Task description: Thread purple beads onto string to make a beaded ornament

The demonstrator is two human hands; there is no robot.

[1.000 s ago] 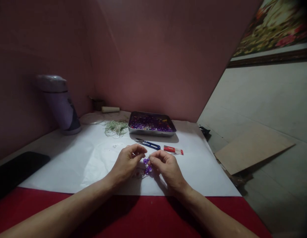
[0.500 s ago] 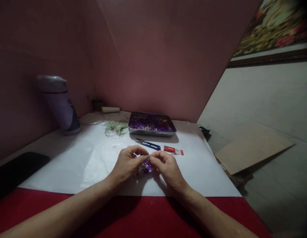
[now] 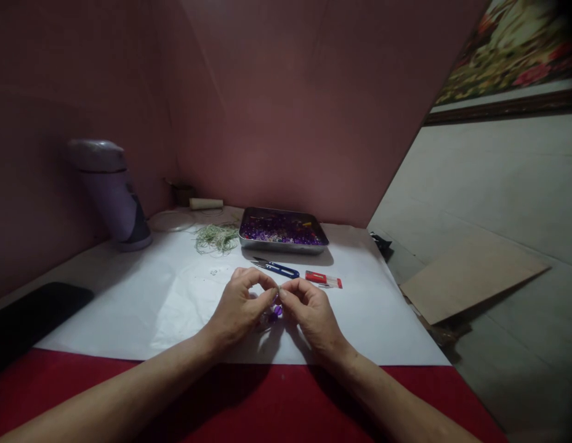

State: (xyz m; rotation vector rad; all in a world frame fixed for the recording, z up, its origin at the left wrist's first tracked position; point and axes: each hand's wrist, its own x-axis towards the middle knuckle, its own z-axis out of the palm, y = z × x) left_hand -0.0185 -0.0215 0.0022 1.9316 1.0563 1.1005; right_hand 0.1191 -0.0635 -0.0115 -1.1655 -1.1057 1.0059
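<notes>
My left hand (image 3: 242,304) and my right hand (image 3: 311,312) meet fingertip to fingertip over a white paper sheet (image 3: 151,295). Both pinch a thin string carrying purple beads (image 3: 275,312), which hang just below the touching fingers. A metal tray (image 3: 284,231) full of purple beads stands a little beyond the hands. Blue thread snips (image 3: 276,268) and a small red packet (image 3: 322,280) lie between the tray and my hands. A tangle of pale green cord (image 3: 216,237) lies left of the tray.
A purple flask (image 3: 111,194) stands at the back left by the wall. A black phone (image 3: 29,320) lies at the left edge. A cord spool (image 3: 205,203) lies at the back. The red tablecloth (image 3: 276,400) shows under my forearms. Cardboard (image 3: 470,277) lies on the floor, right.
My hands have drawn together until the fingertips touch. The purple beads, which showed plainly between the hands, now sit lower and are mostly hidden by my fingers.
</notes>
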